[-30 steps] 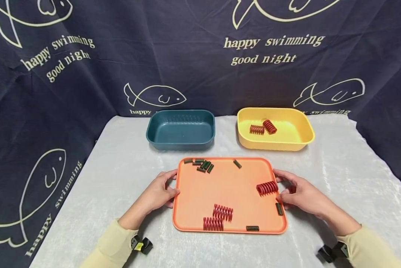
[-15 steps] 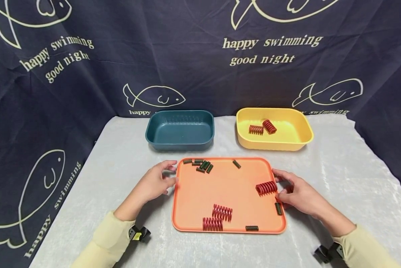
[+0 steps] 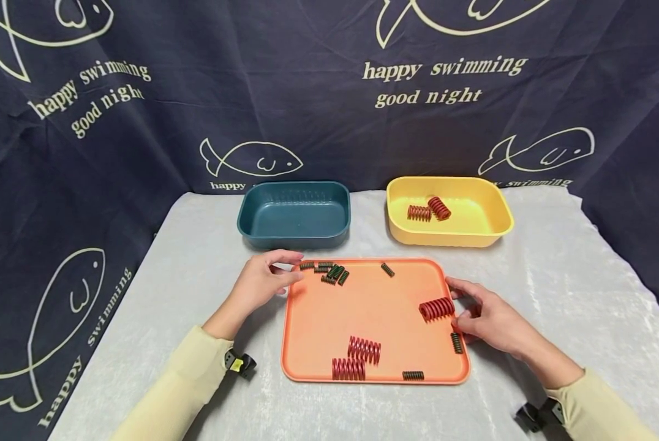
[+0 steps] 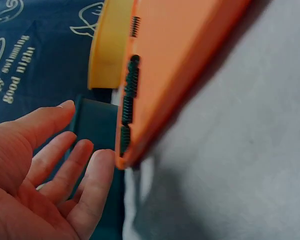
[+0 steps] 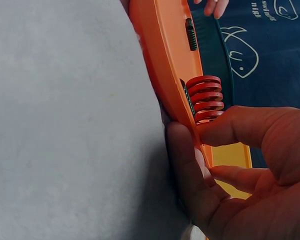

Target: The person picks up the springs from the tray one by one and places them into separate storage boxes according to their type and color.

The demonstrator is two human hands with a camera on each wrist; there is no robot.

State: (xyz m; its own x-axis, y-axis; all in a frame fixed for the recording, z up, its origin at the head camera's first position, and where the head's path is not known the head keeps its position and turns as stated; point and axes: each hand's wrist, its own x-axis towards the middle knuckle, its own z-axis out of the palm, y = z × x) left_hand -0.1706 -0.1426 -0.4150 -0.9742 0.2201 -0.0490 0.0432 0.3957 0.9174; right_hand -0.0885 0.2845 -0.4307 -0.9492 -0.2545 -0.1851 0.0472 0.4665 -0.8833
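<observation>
Tray, one, orange, shallow, raised rim. Lies on the pale cloth at the centre of the table, nearer than both boxes. Judged light and fairly stiff, smooth enough for loose pieces to slide if tipped; best held at the left and right rims, level.

Right hand: grasps the tray's right rim, thumb at the upper edge near a red spring, fingers along the outside.

Left hand: released, fingers loosely spread, at the tray's far left corner beside the green springs; contact with the rim cannot be told.

Green springs, small: a cluster along the far left; one apart on the far side, one by the right rim, one by the near rim. Judged light, stiff, apt to roll; take each with fingertips across the middle of its coils, those by the rim from the open side.

Red springs, large: besides the one at right, two just beside each other near the near rim. Judged heavier, stiff, not fragile; take around the body.

Yellow box, far right: holds two red springs. Blue box: far left.
</observation>
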